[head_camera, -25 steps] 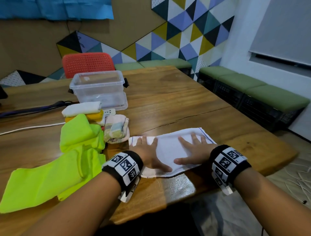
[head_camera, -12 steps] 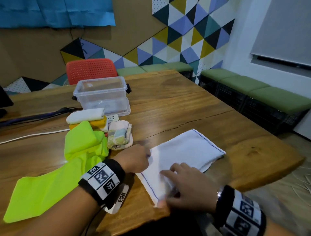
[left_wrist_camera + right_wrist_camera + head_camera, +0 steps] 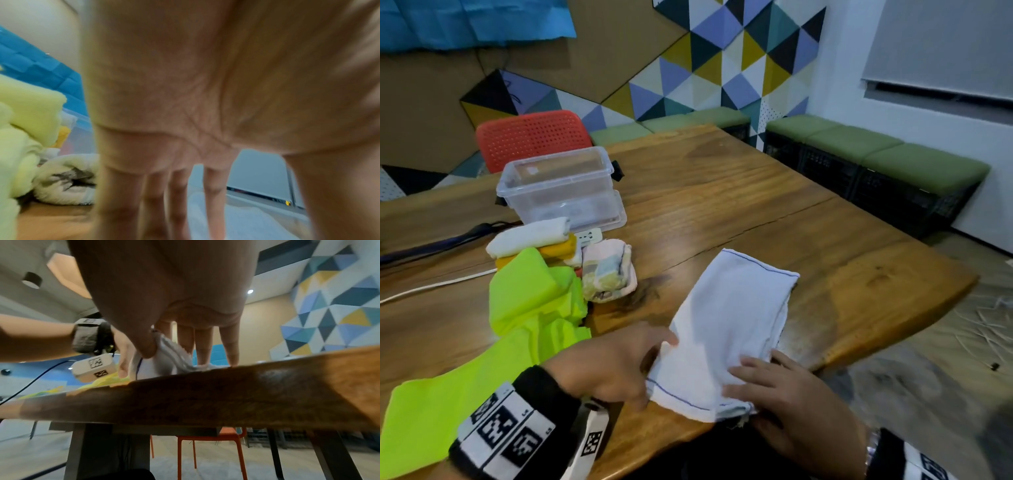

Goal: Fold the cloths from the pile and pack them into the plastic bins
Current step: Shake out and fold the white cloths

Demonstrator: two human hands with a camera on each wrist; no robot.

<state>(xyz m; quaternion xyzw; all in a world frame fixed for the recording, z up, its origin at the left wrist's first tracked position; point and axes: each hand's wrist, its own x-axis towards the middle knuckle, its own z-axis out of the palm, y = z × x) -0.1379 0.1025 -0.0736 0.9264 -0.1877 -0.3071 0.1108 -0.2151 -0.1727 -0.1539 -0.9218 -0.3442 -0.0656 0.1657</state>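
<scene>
White cloth with a thin blue edge line lies on the wooden table, right at the near edge, already folded into a long strip. The right hand holds its near end: in the right wrist view the thumb pinches the corner from the side while the fingers reach straight out over the top. The left hand is at the left side of the same near end, with its fingers tucked at the folded edge. In the left wrist view those fingers point down, fairly straight, toward the cloth, but the picture is blurry, so it is hard to say if they really grip it.

From both hands the cloth runs away, up the table and a little to the right. Its long side points away from the person, and the far end lies free and flat. Both hands are at the near end, so the next fold would likely bring that end up and over toward the far end.

Left of the cloth lies a bright yellow-green cloth. Behind it sit a small rolled checked cloth and a little stack of folded cloths. The clear plastic bin stands farther back, well apart from the hands.
</scene>
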